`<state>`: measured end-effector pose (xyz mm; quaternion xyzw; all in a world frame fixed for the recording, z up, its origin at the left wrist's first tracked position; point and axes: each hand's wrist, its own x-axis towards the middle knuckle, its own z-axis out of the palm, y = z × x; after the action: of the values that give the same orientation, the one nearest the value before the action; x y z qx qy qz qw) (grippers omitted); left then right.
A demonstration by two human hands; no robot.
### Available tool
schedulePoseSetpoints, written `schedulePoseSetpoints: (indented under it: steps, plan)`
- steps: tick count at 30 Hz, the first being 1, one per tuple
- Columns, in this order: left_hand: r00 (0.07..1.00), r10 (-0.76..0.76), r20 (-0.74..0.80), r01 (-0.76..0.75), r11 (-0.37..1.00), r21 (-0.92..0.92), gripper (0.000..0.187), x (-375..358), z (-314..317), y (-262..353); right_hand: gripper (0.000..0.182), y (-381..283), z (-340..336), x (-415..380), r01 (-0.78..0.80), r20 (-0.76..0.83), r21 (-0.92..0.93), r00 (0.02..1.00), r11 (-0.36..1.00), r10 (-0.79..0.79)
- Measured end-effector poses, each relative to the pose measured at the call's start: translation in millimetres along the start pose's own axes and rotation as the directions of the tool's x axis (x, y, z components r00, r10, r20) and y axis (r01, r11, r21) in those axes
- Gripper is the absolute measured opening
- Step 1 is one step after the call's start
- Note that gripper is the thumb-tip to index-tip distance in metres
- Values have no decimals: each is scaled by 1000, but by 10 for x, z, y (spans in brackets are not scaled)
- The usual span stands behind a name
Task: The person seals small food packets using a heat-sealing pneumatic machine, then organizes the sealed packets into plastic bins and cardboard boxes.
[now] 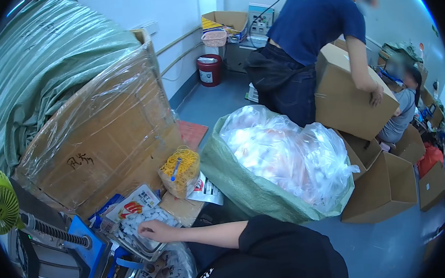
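Note:
My right hand (155, 231) reaches into a metal tray (147, 254) heaped with small white pieces (155, 215). Its fingers are curled together over the heap, and what they pinch is hidden. Printed packets (136, 202) lie against the tray's far side. Below it, a bin lined with clear plastic (187, 263) contains small printed sachets (165, 274). Left of the tray stands a machine with a blue plate (91, 251) and a spring-covered rod. My left hand is out of view.
A clear bag of yellow rubber bands (181, 167) sits behind the tray, before a large carton (109, 142). Right of it stands a green sack (236, 182) full of clear plastic bags. One co-worker (317, 24) holds a carton (350, 88); another person (403, 108) sits beyond several open boxes.

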<state>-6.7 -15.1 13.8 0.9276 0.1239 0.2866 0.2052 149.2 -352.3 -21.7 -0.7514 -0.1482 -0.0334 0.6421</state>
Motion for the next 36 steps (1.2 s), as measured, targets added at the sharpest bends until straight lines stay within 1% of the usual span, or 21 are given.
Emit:
schedulePoseSetpoints:
  steps: [1, 2, 3, 4, 5, 6, 8, 9, 10, 11, 14, 15, 16, 18, 22, 24, 27, 29, 30, 33, 36]
  plan:
    - [998, 49, 31, -46, 996, -79, 24, -7, -77, 262, 15, 3, 27, -20, 97, 91, 91, 990, 991, -105]
    - [879, -315, 357, 434, 840, -327, 18, -109, 199, -142, 16, 14, 31, -69, 180, 172, 189, 962, 965, -213]
    - [874, -330, 356, 446, 835, -322, 18, -103, 99, 94, 16, -469, -80, -113, 23, 293, 189, 953, 982, -79]
    - [937, -61, 344, 169, 941, -293, 16, -29, -80, 580, 16, -685, -89, -26, 16, 304, 190, 950, 982, -74]
    - [914, 216, 344, -128, 957, -260, 15, 31, -183, 910, 14, -831, -86, 56, 177, 430, 81, 882, 981, -194]
    - [915, 206, 346, -120, 960, -253, 15, 53, -187, 1018, 12, -998, -85, 129, 348, 558, -3, 778, 938, -287]
    - [884, 206, 419, -4, 901, -435, 13, 48, -152, 1089, 10, -1258, -97, 175, 355, 616, 22, 732, 934, -293]
    - [820, 127, 558, 185, 864, -469, 14, 40, -101, 1023, 12, -1284, -53, 189, 374, 646, 35, 699, 927, -307]
    - [792, 85, 605, 214, 889, -406, 16, 2, -51, 973, 14, -1308, 30, 190, 391, 684, 63, 654, 918, -325]
    - [764, 15, 645, 258, 909, -327, 18, -16, -44, 972, 16, -1195, 94, 163, 348, 647, 83, 694, 934, -316]
    - [796, -148, 587, 522, 660, -540, 16, -228, 15, 1186, 16, -946, 225, 10, 285, 459, 170, 824, 943, -332]
    - [789, -201, 580, 556, 636, -535, 15, -319, 89, 1134, 19, -939, 198, -16, 167, 490, 78, 852, 983, -184]
    - [788, -203, 581, 535, 692, -484, 13, -330, 79, 1120, 19, -996, 160, 17, 107, 491, 0, 866, 994, -94]
    - [876, -110, 469, 376, 765, -524, 12, -313, 75, 1094, 14, -1146, 44, 177, 255, 528, -10, 822, 967, -212]
    - [848, -92, 522, 410, 739, -535, 10, -253, 0, 1114, 14, -1461, -6, 345, 300, 816, -135, 574, 944, -66]
    - [835, -82, 544, 431, 712, -555, 10, -284, 36, 1073, 13, -1433, 75, 309, 307, 837, -122, 543, 944, -68]
    - [808, -37, 589, 458, 669, -585, 11, -357, 73, 1033, 15, -1231, 206, 131, 205, 768, -80, 636, 976, -71]
    - [541, -187, 820, 832, 263, -489, 18, -399, 86, 1074, 24, -1042, 304, -30, 18, 590, -30, 807, 999, 3]
    - [615, -127, 778, 776, 270, -570, 20, -426, 121, 1057, 37, -987, 293, -56, -143, 629, -38, 765, 989, 135]
    - [581, -258, 772, 814, 188, -549, 18, -452, 273, 932, 44, -998, 242, -16, -140, 516, -42, 845, 989, 142]
    - [586, -337, 737, 762, -79, -642, 21, -257, 358, 894, 37, -890, 25, 122, -84, 513, -147, 845, 986, 149]
